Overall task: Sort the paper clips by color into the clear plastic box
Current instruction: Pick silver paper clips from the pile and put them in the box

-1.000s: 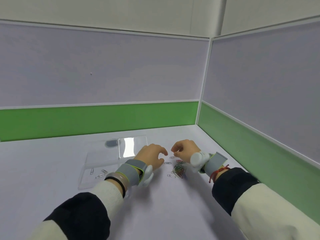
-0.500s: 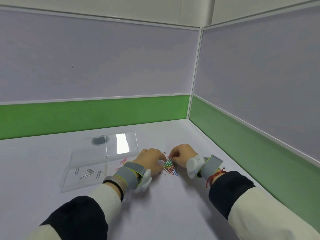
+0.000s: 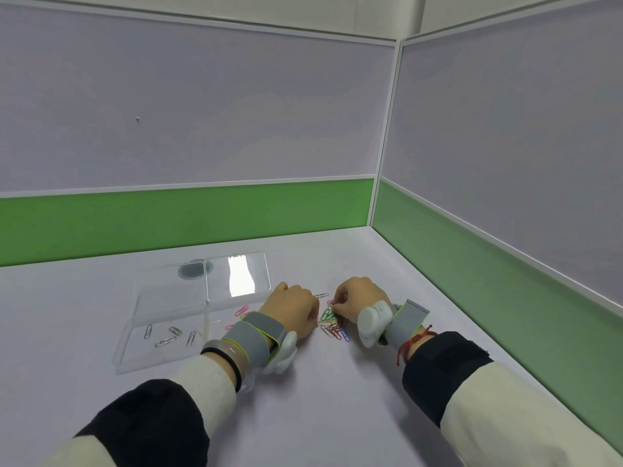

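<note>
A pile of coloured paper clips [image 3: 333, 327] lies on the white table between my two hands. My left hand [image 3: 292, 310] rests at the pile's left edge with its fingers curled under and hidden. My right hand [image 3: 358, 302] is at the pile's far right edge, thumb and forefinger pinched on a pink paper clip [image 3: 330, 302]. A single silver clip [image 3: 322, 295] lies just beyond the pile. The clear plastic box [image 3: 141, 360] sits to the left. Several silver clips [image 3: 167, 336] lie in its near left compartment and pink clips [image 3: 241, 310] in the near right one.
A dark round disc [image 3: 192, 271] shows through the box's far left part. The box's glossy far right section [image 3: 237, 278] reflects light. Green and grey partition walls [image 3: 472, 251] close the table at the back and right.
Both hands have come down from just above the table onto the pile and moved closer together. The right fingers have pinched shut at the pile's edge.
</note>
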Action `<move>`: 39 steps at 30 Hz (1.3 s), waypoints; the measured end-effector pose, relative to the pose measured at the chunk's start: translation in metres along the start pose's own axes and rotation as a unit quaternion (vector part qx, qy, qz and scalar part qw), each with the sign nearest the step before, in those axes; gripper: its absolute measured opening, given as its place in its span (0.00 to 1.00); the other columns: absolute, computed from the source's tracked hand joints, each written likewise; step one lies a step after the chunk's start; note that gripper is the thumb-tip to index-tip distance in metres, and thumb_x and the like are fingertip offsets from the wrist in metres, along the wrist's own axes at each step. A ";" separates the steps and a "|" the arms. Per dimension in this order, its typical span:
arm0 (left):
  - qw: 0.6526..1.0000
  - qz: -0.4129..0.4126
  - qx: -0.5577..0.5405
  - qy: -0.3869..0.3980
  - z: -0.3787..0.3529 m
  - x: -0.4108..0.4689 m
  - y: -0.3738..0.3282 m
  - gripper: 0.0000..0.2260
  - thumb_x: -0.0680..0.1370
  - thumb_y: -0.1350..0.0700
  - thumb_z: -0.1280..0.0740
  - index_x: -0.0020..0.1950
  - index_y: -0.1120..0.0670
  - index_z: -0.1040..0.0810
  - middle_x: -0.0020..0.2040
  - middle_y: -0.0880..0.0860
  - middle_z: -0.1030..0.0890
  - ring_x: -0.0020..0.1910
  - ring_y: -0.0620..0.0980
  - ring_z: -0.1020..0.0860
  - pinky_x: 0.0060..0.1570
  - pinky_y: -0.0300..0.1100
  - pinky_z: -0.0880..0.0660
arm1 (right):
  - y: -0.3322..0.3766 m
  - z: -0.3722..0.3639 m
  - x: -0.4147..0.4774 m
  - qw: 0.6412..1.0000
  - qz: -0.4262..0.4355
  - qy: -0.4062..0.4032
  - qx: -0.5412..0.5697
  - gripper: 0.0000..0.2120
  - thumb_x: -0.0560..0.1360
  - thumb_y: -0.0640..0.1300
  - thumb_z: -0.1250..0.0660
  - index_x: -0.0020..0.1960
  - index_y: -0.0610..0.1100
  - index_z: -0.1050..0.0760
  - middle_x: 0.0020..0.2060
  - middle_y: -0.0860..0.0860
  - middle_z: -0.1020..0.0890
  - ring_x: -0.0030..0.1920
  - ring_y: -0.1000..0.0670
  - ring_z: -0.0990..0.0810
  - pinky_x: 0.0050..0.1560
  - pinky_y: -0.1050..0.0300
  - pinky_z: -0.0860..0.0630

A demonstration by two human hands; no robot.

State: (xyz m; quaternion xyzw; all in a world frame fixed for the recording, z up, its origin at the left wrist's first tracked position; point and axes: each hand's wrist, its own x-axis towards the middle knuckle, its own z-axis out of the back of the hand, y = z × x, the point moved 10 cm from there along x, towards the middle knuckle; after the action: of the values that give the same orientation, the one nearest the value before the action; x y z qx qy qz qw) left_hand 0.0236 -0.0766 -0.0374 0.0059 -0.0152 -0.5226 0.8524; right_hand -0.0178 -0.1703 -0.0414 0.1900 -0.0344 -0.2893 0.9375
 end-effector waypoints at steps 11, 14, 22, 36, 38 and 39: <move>0.999 0.018 0.050 -0.002 -0.007 0.000 -0.002 0.13 0.79 0.57 0.45 0.56 0.58 0.23 0.56 0.56 0.21 0.58 0.57 0.26 0.60 0.47 0.34 | 0.004 -0.004 0.001 0.999 -0.019 0.015 -0.026 0.08 0.70 0.41 0.35 0.47 0.44 0.19 0.49 0.45 0.16 0.41 0.46 0.24 0.40 0.58 0.28; 0.999 0.049 0.005 -0.011 -0.005 -0.001 0.005 0.13 0.80 0.57 0.46 0.56 0.59 0.25 0.56 0.57 0.20 0.56 0.58 0.24 0.60 0.47 0.34 | 0.001 -0.002 0.001 1.000 -0.025 0.008 0.002 0.02 0.70 0.42 0.35 0.41 0.45 0.23 0.44 0.47 0.17 0.41 0.46 0.25 0.41 0.57 0.29; 0.982 0.088 -0.165 -0.015 -0.002 0.003 0.022 0.11 0.81 0.56 0.44 0.62 0.53 0.29 0.57 0.57 0.19 0.55 0.60 0.22 0.53 0.47 0.26 | -0.005 0.007 0.006 0.998 -0.002 -0.020 0.067 0.06 0.71 0.40 0.35 0.44 0.49 0.21 0.42 0.48 0.18 0.44 0.46 0.21 0.45 0.55 0.24; 0.999 0.003 0.011 0.042 -0.005 0.004 -0.008 0.13 0.80 0.58 0.44 0.60 0.55 0.24 0.58 0.59 0.21 0.56 0.59 0.22 0.52 0.48 0.26 | 0.029 -0.015 0.026 0.997 0.060 0.023 -0.052 0.14 0.74 0.40 0.38 0.57 0.47 0.21 0.58 0.43 0.19 0.55 0.40 0.20 0.50 0.54 0.25; 0.999 0.008 0.007 0.051 -0.004 0.003 -0.008 0.13 0.80 0.58 0.45 0.62 0.56 0.26 0.58 0.60 0.22 0.56 0.59 0.22 0.52 0.49 0.26 | 0.032 -0.020 0.030 0.995 0.066 0.046 -0.061 0.15 0.73 0.38 0.37 0.57 0.44 0.21 0.57 0.42 0.19 0.54 0.40 0.20 0.51 0.54 0.24; 0.998 0.013 0.002 0.058 -0.005 0.003 -0.007 0.13 0.80 0.58 0.45 0.62 0.57 0.27 0.58 0.60 0.22 0.56 0.60 0.22 0.52 0.50 0.26 | 0.034 -0.020 0.031 0.994 0.068 0.048 -0.067 0.14 0.72 0.37 0.37 0.57 0.43 0.20 0.56 0.41 0.19 0.54 0.39 0.20 0.52 0.53 0.23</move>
State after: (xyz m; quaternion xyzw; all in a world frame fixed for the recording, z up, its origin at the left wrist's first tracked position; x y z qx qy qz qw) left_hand 0.0187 -0.0827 -0.0428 0.0378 0.0332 -0.5101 0.8587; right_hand 0.0295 -0.1556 -0.0485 0.1381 0.0175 -0.2169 0.9662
